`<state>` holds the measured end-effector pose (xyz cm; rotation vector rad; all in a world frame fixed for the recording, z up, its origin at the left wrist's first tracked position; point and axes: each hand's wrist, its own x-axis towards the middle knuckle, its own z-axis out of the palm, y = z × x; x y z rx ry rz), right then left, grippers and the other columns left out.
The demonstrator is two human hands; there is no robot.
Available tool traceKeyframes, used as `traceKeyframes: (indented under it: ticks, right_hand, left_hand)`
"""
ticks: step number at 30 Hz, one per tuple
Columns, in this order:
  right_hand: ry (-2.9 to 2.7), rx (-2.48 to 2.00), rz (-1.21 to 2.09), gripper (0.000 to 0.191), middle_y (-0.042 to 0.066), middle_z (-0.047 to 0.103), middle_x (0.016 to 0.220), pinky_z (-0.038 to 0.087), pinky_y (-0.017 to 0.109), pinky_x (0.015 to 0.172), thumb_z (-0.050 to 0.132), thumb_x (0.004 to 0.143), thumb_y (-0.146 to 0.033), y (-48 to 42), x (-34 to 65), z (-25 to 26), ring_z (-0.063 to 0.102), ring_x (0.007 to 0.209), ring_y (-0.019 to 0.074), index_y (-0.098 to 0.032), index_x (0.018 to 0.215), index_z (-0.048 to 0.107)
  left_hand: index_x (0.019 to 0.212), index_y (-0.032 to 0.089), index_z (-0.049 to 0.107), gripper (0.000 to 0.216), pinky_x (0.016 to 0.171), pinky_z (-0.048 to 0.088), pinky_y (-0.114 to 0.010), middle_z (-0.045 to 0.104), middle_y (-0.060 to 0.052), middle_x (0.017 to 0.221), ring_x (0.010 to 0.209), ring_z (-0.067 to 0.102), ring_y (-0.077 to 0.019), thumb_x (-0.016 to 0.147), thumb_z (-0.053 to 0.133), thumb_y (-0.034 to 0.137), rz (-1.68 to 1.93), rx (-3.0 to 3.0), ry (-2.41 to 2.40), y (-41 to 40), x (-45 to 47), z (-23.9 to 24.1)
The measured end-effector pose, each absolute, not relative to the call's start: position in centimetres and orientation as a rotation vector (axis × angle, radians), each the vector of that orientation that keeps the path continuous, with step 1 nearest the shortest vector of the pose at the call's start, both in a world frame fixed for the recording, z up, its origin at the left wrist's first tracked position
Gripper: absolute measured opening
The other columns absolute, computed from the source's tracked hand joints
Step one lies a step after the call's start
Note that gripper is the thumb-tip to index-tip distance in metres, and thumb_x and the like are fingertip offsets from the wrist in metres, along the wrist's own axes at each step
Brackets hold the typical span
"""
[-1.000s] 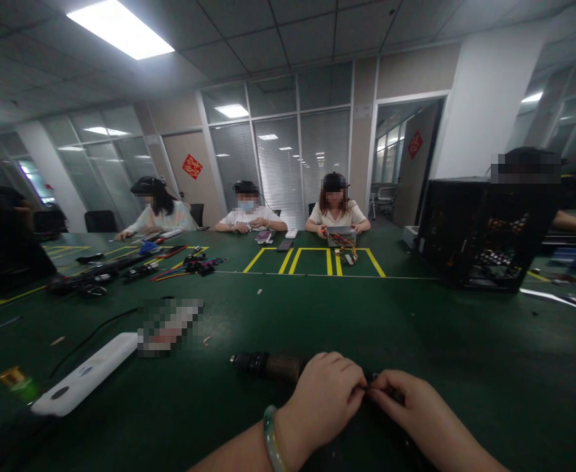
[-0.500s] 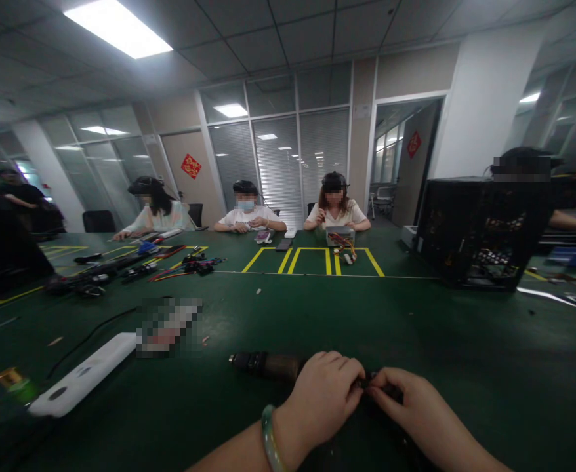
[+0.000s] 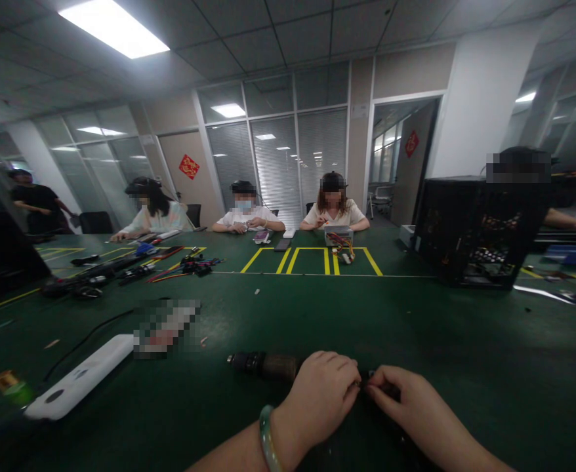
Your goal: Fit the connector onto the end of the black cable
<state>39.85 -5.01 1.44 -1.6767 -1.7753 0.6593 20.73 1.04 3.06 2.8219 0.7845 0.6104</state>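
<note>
My left hand [image 3: 317,396], with a green bangle at the wrist, is closed in a pinch, its fingertips close to those of my right hand. My right hand [image 3: 411,400] also pinches with thumb and index finger. Something small and dark sits between the two sets of fingertips, too hidden to name. A dark tool that looks like a power drill [image 3: 268,365] lies on the green table [image 3: 278,314], its narrow metal tip pointing left. My left hand covers its right part. Dark shapes under my right hand are hard to make out.
To the left lie a white power strip [image 3: 84,377] and a small green bottle [image 3: 12,388] with a gold cap. Cables [image 3: 189,264] are heaped farther back. A black computer case [image 3: 470,233] stands at the right. Several people sit across the table, one behind a metal box [image 3: 338,236] with wires.
The view has shifted slightly. Both my hands stay nearly in place, fingertips still close together. At the far left, a standing person shows more fully.
</note>
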Motion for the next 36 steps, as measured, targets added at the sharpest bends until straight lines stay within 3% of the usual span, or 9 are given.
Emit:
traceKeyframes:
  ticks: [7,19,24,36]
  right_hand:
    - [-1.772,-1.66,0.682,0.014,-0.002,0.069,0.074,0.041,0.022,0.06,0.055,0.086,-0.024,-4.97,39.95,1.37,0.063,0.068,0.0159,-0.022,0.078,0.066]
    - [-1.764,-1.666,0.693,0.015,-0.001,0.069,0.076,0.042,0.022,0.062,0.055,0.086,-0.026,-5.18,39.75,2.02,0.063,0.07,0.0163,-0.022,0.078,0.067]
    - [-1.766,-1.67,0.69,0.015,0.0,0.07,0.077,0.043,0.023,0.062,0.054,0.086,-0.025,-5.18,39.67,2.1,0.063,0.069,0.0168,-0.021,0.078,0.066]
    - [-1.781,-1.662,0.67,0.014,-0.001,0.069,0.073,0.041,0.022,0.06,0.055,0.086,-0.025,-5.14,39.83,1.69,0.063,0.068,0.0162,-0.021,0.077,0.066]
  left_hand:
    - [0.095,0.022,0.058,0.009,0.084,0.044,-0.032,0.065,0.0,0.095,0.091,0.059,-0.0183,0.088,0.063,0.025,0.615,2.781,0.859,1.04,20.72,3.03]
    - [0.092,0.021,0.059,0.006,0.089,0.042,-0.033,0.065,-0.001,0.098,0.095,0.057,-0.0188,0.087,0.057,0.018,0.594,2.782,0.787,0.8,20.75,3.49]
    - [0.098,0.021,0.056,0.016,0.09,0.043,-0.033,0.063,-0.001,0.101,0.096,0.057,-0.019,0.084,0.064,0.022,0.582,2.762,0.857,0.78,20.66,3.51]
    - [0.091,0.022,0.056,0.009,0.089,0.042,-0.034,0.065,0.001,0.104,0.097,0.057,-0.0185,0.085,0.06,0.016,0.613,2.757,0.782,0.79,20.72,3.55]
